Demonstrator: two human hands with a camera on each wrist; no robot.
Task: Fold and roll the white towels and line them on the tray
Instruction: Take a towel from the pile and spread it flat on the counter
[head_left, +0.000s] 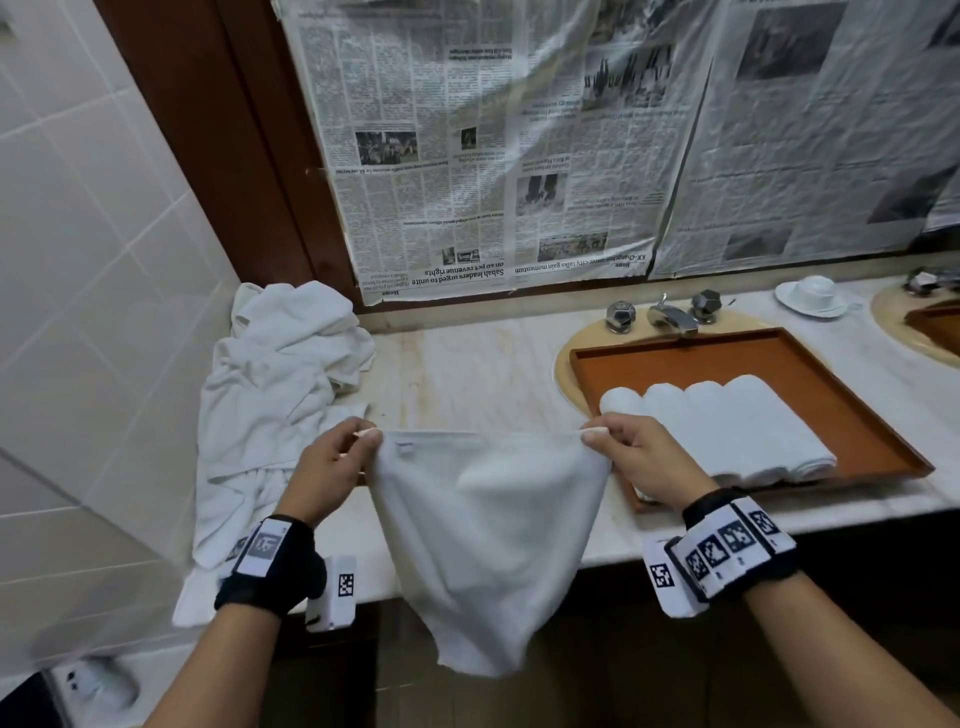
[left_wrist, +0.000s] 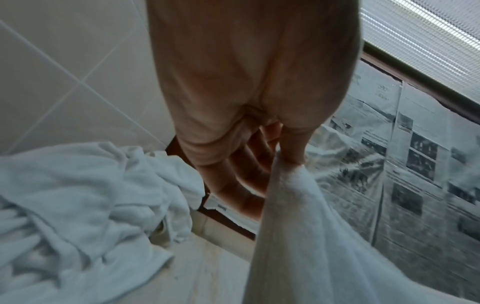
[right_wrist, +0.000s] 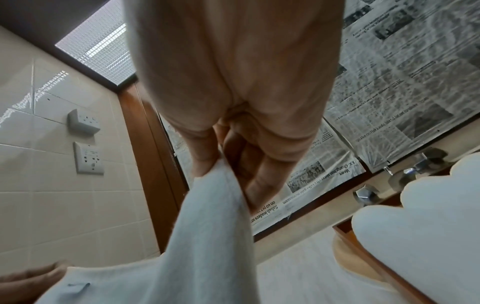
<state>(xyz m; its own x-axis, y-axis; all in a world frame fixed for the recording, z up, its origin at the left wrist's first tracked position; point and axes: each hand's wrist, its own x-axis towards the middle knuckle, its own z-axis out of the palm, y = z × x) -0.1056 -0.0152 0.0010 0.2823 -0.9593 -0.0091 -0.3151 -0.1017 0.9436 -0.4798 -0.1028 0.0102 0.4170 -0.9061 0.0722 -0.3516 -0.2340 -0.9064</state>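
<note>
The hanging towel (head_left: 488, 545) covers the counter edge behind it and the near left corner of the tray (head_left: 883, 452). The right hand (head_left: 641, 454) hides the near end of the leftmost rolled towel (head_left: 621, 402). A second tray (head_left: 935, 322) and its basin are cut off by the head view's right edge. In both wrist views the palm hides most of the fingertips, and the newspaper (head_left: 467, 156) text is mostly too blurred to read.

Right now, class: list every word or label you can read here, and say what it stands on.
"Sabah leaders urged to unite on 60 pct revenue rights": upside-down newspaper.
"KK-Chengchun sister-city talks gain momentum": same sheet, spelling uncertain.
"quake on Hokkaido island": right sheet.
Body print, towel tag, wristband markers: unreadable.
</note>
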